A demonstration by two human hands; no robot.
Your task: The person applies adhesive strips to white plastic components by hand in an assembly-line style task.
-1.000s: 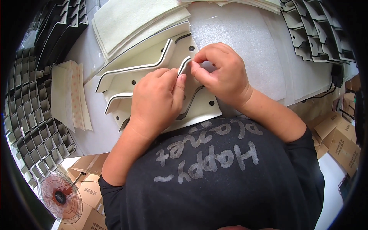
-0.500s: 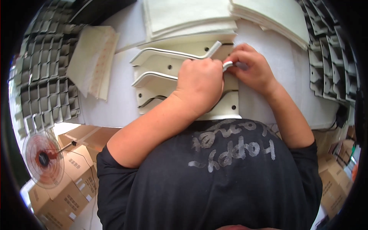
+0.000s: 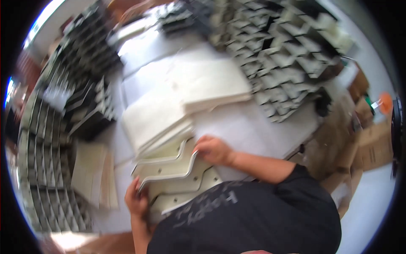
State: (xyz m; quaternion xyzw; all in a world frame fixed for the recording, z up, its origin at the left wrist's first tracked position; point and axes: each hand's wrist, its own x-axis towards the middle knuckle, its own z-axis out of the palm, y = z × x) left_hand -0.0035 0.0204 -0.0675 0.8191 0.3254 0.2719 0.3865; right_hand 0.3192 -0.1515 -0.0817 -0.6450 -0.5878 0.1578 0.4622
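Note:
Several cream plastic shaped panels [image 3: 171, 173] with raised bent rims lie stacked on the white table [image 3: 253, 127] in front of me. My left hand [image 3: 135, 199] grips the left end of the top panel. My right hand [image 3: 213, 150] holds that panel's right end, fingers curled over the rim. The picture is blurred by motion.
Stacks of flat cream sheets [image 3: 186, 93] lie behind the panels. Rows of dark and cream moulded parts [image 3: 292, 55] cover the far right and the left side [image 3: 42, 139]. More cream sheets [image 3: 91, 173] sit at the left. Cardboard boxes [image 3: 372, 144] stand at the right.
The view has swung and tilted. My hands, which were together at the panel's right end, have moved apart to opposite ends of the top panel.

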